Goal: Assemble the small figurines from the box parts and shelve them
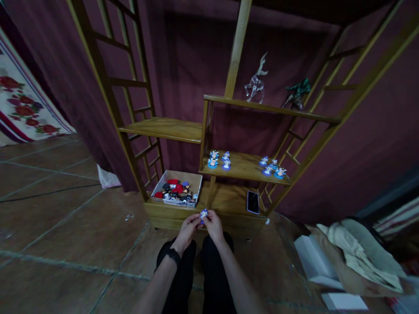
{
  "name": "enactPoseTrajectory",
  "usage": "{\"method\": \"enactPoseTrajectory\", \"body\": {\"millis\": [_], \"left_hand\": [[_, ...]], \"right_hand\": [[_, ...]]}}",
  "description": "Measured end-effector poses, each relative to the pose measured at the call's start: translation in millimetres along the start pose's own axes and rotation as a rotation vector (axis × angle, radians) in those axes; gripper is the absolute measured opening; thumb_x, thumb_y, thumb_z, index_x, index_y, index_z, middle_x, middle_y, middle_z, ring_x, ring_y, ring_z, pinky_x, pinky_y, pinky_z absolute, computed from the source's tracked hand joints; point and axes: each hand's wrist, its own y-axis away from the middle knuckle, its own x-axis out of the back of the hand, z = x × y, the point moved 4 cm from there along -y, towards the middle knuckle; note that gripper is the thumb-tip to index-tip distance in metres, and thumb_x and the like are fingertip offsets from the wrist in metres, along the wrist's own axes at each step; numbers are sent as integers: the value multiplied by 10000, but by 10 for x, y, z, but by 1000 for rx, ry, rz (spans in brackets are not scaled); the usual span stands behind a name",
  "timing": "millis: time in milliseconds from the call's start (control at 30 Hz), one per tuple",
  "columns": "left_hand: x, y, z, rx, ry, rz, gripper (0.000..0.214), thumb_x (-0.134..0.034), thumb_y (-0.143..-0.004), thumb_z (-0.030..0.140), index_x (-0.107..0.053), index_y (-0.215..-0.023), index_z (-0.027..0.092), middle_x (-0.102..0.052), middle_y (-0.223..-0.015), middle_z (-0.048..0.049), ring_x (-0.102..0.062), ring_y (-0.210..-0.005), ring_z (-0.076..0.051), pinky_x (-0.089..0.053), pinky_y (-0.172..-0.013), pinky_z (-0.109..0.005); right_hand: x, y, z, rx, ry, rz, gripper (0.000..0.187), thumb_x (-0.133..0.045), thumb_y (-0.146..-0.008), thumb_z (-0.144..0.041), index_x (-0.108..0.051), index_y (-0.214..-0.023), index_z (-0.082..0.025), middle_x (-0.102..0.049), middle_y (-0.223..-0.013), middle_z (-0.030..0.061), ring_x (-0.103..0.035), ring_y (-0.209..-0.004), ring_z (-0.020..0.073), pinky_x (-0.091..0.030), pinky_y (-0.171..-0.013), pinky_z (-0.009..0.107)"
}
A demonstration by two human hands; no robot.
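Observation:
Both my hands meet in front of the lowest board of a wooden shelf unit [235, 111]. My left hand [189, 226] and my right hand [213, 223] pinch one small blue and white figurine [204, 214] between their fingertips. Just beyond them an open white box [194, 179] holds several small figurines, red, black and blue. On the middle shelf [244, 168] stand two groups of similar blue figurines, one group on the left [218, 159] and one on the right [272, 168]. My knees in black trousers show below my hands.
A dark phone [253, 202] lies on the bottom board. A clear glass deer [255, 83] and a green figure [297, 93] stand on the top shelf. Beige cloth and white boxes [343, 257] lie on the tiled floor at right. A dark red curtain hangs behind.

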Motion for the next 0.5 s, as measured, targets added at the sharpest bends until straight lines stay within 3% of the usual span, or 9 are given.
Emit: {"method": "enactPoseTrajectory", "body": {"millis": [267, 500], "left_hand": [[15, -72, -11, 3, -81, 14, 334, -767, -535, 297, -687, -821, 143, -670, -803, -61, -585, -696, -127, -442, -643, -228], [-61, 1, 83, 40, -71, -51, 325, -772, -540, 265, -692, -833, 151, -684, -860, -73, -608, -757, -154, -454, -701, -251]], "right_hand": [[28, 20, -106, 11, 35, -16, 219, -550, -728, -248, -596, -942, -243, -687, -870, 0, -649, -803, 161, -497, -743, 276], [119, 130, -259, 60, 27, 103, 303, -565, -732, -274, -593, -1032, -300, -682, -963, 1, -636, -900, 186, -498, -800, 307]]}}
